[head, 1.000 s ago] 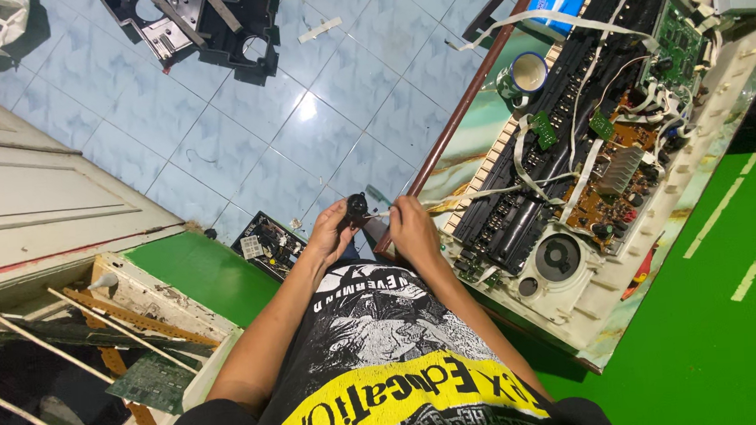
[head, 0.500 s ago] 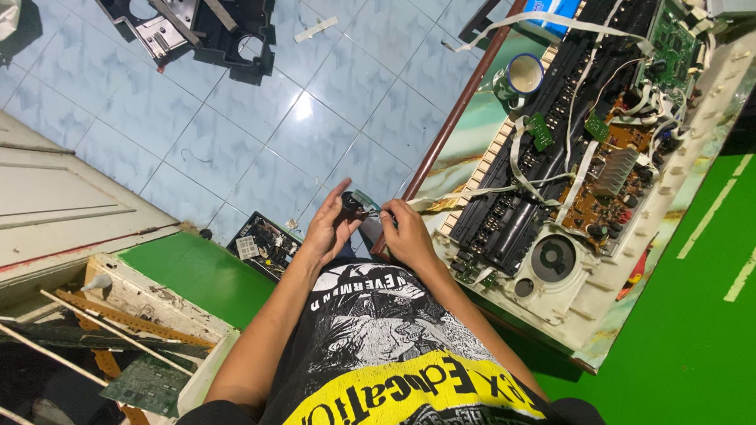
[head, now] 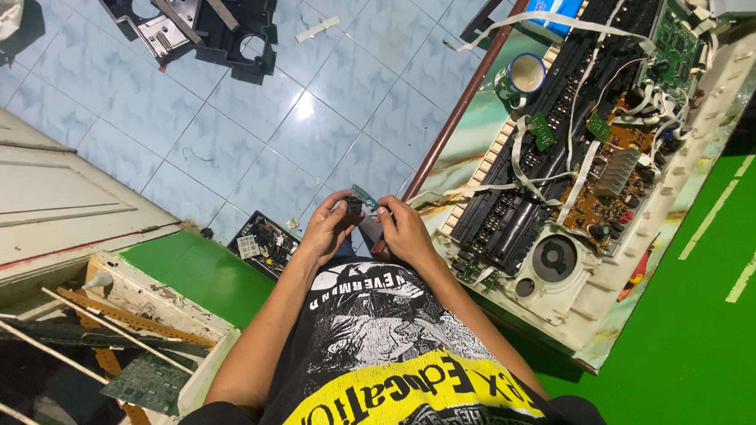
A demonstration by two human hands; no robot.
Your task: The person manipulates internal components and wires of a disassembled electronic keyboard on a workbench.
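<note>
- Both hands meet at the centre of the frame, above the tiled floor [head: 244,125] and just left of the table edge.
- The left hand [head: 329,231] and the right hand [head: 403,233] are curled toward each other, fingertips pinching a small part [head: 362,199] between them; it looks like a little greenish board with a dark piece, too small to tell more.
- The part sits at the fingertips, slightly above both hands in the frame, touching both.
- Below the hands, the person's forearms run down to a black shirt with a white print and a yellow band.
- Right of the hands, an opened keyboard [head: 583,176] lies on the table [head: 469,139], running from centre to upper right, its circuit boards, white ribbon cables and a round speaker [head: 555,257] exposed.
- A mug [head: 522,76] stands on the table near the keyboard's upper end.
- A red-handled tool [head: 640,268] lies at the keyboard's lower right edge.
- Left of the hands, a small dark board [head: 263,242] lies on the floor, near the left wrist.
- A black plastic frame [head: 204,27] lies on the tiles at the upper left.
- At lower left, another opened case [head: 134,337] holds a green board and brown strips.
</note>
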